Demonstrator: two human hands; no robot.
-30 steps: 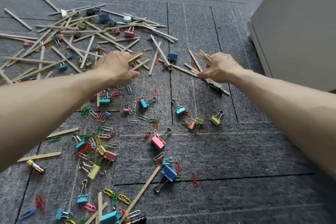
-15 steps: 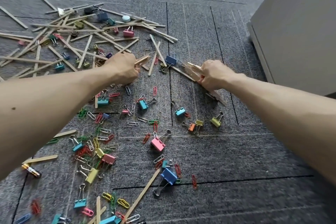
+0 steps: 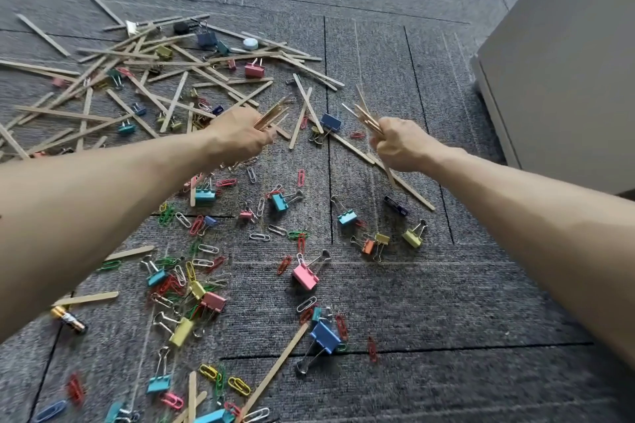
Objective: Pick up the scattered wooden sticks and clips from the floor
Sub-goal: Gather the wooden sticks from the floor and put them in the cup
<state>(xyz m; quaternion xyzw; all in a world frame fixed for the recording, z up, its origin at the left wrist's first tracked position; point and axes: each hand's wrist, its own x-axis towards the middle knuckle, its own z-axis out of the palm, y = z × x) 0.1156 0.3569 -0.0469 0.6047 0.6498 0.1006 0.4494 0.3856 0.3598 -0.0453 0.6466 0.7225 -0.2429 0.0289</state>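
Within both hands' fingers (image 3: 264, 137): clenched wooden sticks (image 3: 366, 115).

No legible text anywhere; perhaps print on the battery (image 3: 68, 319), too blurred.

Soft, even daylight on the grey ribbed carpet floor (image 3: 429, 285) — shadows faint, no glare. Lines bow at the edges — forearms and near corners smear slightly.
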